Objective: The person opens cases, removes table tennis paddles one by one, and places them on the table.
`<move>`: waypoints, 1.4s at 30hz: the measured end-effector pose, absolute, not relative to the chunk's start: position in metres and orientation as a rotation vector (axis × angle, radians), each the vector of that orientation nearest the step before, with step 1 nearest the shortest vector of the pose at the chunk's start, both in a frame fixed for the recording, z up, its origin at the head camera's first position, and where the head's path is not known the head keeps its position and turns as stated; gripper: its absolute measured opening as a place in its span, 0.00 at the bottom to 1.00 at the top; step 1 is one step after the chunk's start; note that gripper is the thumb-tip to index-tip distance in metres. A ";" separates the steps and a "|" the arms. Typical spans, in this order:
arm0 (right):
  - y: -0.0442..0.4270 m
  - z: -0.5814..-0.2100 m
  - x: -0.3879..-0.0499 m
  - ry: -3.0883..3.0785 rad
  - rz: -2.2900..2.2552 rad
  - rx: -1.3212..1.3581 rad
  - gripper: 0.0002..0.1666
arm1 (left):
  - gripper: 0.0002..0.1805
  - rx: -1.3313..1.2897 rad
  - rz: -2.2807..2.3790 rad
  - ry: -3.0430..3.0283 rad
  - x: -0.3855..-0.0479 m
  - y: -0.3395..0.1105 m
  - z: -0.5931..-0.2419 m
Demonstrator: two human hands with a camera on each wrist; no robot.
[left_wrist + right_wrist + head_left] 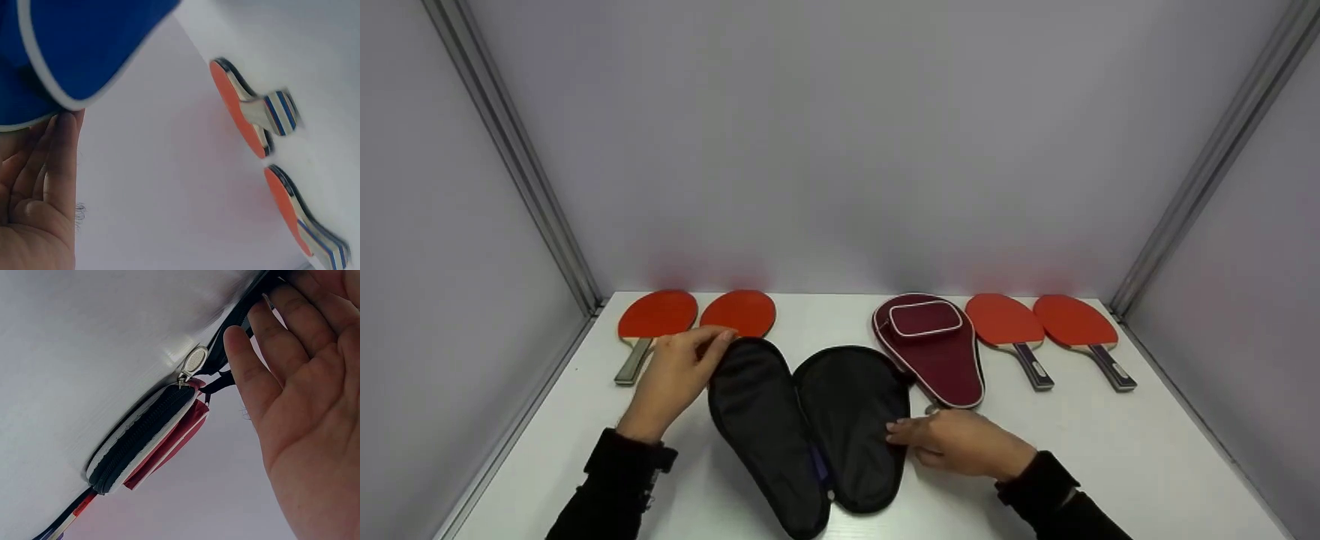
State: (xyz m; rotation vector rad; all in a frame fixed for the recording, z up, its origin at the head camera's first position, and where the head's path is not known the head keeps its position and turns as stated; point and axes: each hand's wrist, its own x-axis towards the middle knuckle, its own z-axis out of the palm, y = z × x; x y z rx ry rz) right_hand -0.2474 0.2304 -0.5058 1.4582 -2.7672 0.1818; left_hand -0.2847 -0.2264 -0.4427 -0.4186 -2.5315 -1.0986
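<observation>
A table tennis bat case lies spread open in front of me, with black lining inside and blue, white-piped fabric outside. My left hand pinches the upper rim of its left half, which is tilted up off the table. At the right half, my right hand grips the side edge with fingertips on the lining; in the right wrist view part of its grasp is hidden. Behind that half lies a closed maroon bat case with a small pocket. Its metal zip pull shows in the right wrist view.
Two red table tennis bats lie at the back left, one with a pale handle, the other partly covered by the open case. Two more bats lie at the back right. Grey walls enclose the white table.
</observation>
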 end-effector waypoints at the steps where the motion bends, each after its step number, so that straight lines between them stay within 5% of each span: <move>1: 0.230 -0.506 -0.248 -2.764 0.184 1.460 0.24 | 0.17 -0.425 -1.133 -2.533 -0.283 -0.224 -0.442; 26: 0.227 -0.507 -0.247 -2.765 0.122 1.454 0.24 | 0.34 -0.597 -1.272 -2.658 -0.280 -0.184 -0.470; 36: 0.221 -0.507 -0.240 -2.741 0.140 1.494 0.25 | 0.57 -0.631 -1.152 -2.757 -0.275 -0.158 -0.486; 42: 0.214 -0.502 -0.237 -2.798 0.149 1.510 0.25 | 0.58 -0.733 -0.925 -2.804 -0.275 -0.151 -0.498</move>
